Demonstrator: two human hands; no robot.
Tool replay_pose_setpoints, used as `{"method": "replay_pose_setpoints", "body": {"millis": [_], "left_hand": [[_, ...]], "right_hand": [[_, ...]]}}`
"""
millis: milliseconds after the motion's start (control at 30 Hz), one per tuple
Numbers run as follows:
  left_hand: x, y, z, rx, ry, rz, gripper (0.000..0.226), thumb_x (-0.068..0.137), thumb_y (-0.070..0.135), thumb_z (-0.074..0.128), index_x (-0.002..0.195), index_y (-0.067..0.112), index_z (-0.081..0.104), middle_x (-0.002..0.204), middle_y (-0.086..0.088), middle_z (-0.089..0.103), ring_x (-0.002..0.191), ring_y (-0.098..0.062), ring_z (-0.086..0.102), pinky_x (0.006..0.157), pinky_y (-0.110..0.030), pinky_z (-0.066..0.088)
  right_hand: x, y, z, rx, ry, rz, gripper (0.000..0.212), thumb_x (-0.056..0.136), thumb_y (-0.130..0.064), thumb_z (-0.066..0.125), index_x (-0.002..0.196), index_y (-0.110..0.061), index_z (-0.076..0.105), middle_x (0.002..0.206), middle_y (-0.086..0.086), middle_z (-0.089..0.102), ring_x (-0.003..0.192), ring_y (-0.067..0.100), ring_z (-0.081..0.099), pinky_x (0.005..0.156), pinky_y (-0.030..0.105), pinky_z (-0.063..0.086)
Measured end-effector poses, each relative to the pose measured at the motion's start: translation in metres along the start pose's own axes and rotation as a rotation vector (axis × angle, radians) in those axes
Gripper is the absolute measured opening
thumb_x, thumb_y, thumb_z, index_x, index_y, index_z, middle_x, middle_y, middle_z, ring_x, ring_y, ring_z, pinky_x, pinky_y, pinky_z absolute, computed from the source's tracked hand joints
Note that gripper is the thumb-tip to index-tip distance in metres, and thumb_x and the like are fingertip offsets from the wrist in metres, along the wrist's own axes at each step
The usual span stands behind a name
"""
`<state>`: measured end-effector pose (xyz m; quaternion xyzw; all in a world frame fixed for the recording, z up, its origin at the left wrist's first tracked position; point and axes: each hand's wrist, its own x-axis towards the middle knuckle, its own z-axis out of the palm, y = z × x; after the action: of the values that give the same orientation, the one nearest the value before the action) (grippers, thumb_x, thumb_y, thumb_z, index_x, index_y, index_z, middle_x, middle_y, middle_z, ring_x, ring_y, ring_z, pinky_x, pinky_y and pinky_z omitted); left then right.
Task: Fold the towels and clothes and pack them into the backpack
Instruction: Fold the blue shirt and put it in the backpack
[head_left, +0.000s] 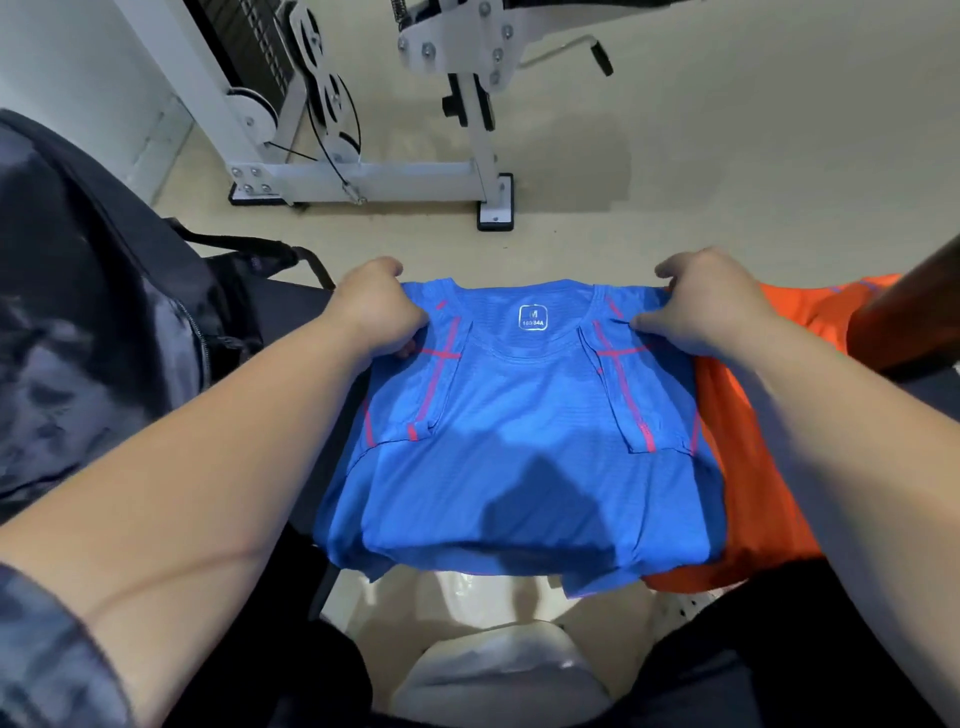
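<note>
A blue T-shirt (524, 441) with pink seams lies flat in front of me, sleeves folded in over the front, collar and size label at the far edge. My left hand (376, 312) pinches its far left shoulder. At the far right shoulder my right hand (698, 306) grips the fabric. Under the shirt's right side lies an orange garment (758, 467). A dark backpack (88, 332) with a zip and a black strap stands at the left, beside my left forearm.
White gym machine frame (374, 176) with cables and black feet stands on the beige floor beyond the clothes. A white wall (78, 67) is at the far left. White shoes (498, 670) show below the shirt's near edge, between dark trouser legs.
</note>
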<state>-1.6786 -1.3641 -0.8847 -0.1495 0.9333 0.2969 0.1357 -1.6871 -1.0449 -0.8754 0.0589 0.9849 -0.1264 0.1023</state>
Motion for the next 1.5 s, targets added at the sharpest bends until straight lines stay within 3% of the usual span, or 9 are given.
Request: {"method": "replay_pose_setpoints", "body": {"millis": [200, 367, 567, 733, 867, 1000, 1100, 1267, 1500], "left_hand": [[0.007, 0.009, -0.008, 0.291, 0.084, 0.049, 0.049, 0.074, 0.026, 0.083, 0.113, 0.003, 0.064, 0.104, -0.013, 0.069, 0.097, -0.032, 0.066, 0.084, -0.043, 0.057], [0.007, 0.009, -0.013, 0.267, 0.057, 0.032, 0.03, 0.068, 0.026, 0.085, 0.083, 0.004, 0.071, 0.074, -0.015, 0.073, 0.073, -0.032, 0.071, 0.07, -0.042, 0.062], [0.007, -0.003, -0.016, 0.251, 0.095, 0.103, 0.016, 0.069, 0.022, 0.083, 0.069, 0.014, 0.069, 0.071, -0.004, 0.066, 0.079, -0.03, 0.064, 0.061, -0.028, 0.044], [0.006, -0.012, -0.024, 0.289, 0.235, 0.158, 0.014, 0.069, 0.021, 0.079, 0.07, 0.011, 0.07, 0.072, -0.011, 0.065, 0.076, -0.034, 0.06, 0.061, -0.031, 0.046], [0.005, -0.014, -0.032, 0.384, 0.149, 0.18, 0.01, 0.071, 0.023, 0.08, 0.075, 0.021, 0.072, 0.076, -0.005, 0.065, 0.082, -0.032, 0.061, 0.067, -0.032, 0.047], [0.011, -0.009, -0.036, 0.356, 0.169, 0.197, 0.007, 0.075, 0.022, 0.078, 0.078, 0.019, 0.072, 0.08, -0.007, 0.068, 0.085, -0.034, 0.062, 0.071, -0.032, 0.048], [0.022, -0.002, -0.043, 0.335, 0.227, 0.23, 0.005, 0.077, 0.016, 0.072, 0.076, 0.019, 0.068, 0.082, -0.008, 0.066, 0.087, -0.035, 0.061, 0.069, -0.034, 0.047], [0.037, 0.023, -0.062, 0.232, 0.445, 0.296, 0.016, 0.075, 0.007, 0.056, 0.079, 0.019, 0.066, 0.083, -0.011, 0.062, 0.083, -0.036, 0.055, 0.067, -0.037, 0.043], [0.0, -0.002, -0.058, 0.204, 0.503, 0.426, 0.022, 0.072, 0.009, 0.06, 0.087, 0.018, 0.072, 0.093, -0.011, 0.067, 0.09, -0.037, 0.059, 0.076, -0.04, 0.051]], "right_hand": [[0.007, -0.003, -0.003, -0.018, -0.064, -0.011, 0.053, 0.066, -0.04, 0.091, 0.107, -0.012, 0.07, 0.11, 0.012, 0.07, 0.103, 0.032, 0.063, 0.074, 0.028, 0.037], [0.006, -0.005, -0.006, -0.043, -0.07, -0.027, 0.05, 0.065, -0.041, 0.091, 0.101, -0.013, 0.071, 0.086, 0.011, 0.072, 0.081, 0.031, 0.068, 0.072, 0.031, 0.048], [0.001, -0.003, -0.009, -0.068, 0.027, -0.111, 0.026, 0.065, -0.028, 0.087, 0.068, -0.019, 0.063, 0.065, -0.003, 0.057, 0.071, 0.029, 0.056, 0.059, 0.029, 0.038], [-0.004, 0.0, -0.015, -0.035, 0.092, -0.196, 0.023, 0.072, -0.03, 0.084, 0.074, -0.02, 0.064, 0.076, 0.003, 0.057, 0.075, 0.029, 0.053, 0.062, 0.031, 0.036], [-0.003, -0.003, -0.021, -0.041, 0.037, -0.229, 0.023, 0.079, -0.03, 0.081, 0.079, -0.017, 0.062, 0.078, 0.006, 0.059, 0.077, 0.031, 0.054, 0.064, 0.034, 0.039], [0.001, -0.01, -0.023, 0.163, -0.081, -0.11, 0.018, 0.087, -0.019, 0.075, 0.082, -0.013, 0.059, 0.071, 0.013, 0.071, 0.06, 0.026, 0.069, 0.06, 0.033, 0.055], [0.016, -0.016, -0.028, 0.326, -0.058, 0.01, 0.016, 0.089, -0.015, 0.073, 0.084, -0.011, 0.058, 0.07, 0.017, 0.072, 0.065, 0.032, 0.073, 0.067, 0.047, 0.062], [0.04, -0.028, -0.05, 0.213, 0.386, -0.064, 0.009, 0.084, -0.02, 0.065, 0.089, -0.014, 0.062, 0.089, 0.015, 0.066, 0.088, 0.036, 0.06, 0.068, 0.032, 0.038], [-0.001, -0.013, -0.03, 0.214, 0.426, -0.233, 0.008, 0.08, -0.017, 0.065, 0.083, -0.015, 0.058, 0.077, 0.008, 0.058, 0.077, 0.032, 0.055, 0.063, 0.033, 0.029]]}}
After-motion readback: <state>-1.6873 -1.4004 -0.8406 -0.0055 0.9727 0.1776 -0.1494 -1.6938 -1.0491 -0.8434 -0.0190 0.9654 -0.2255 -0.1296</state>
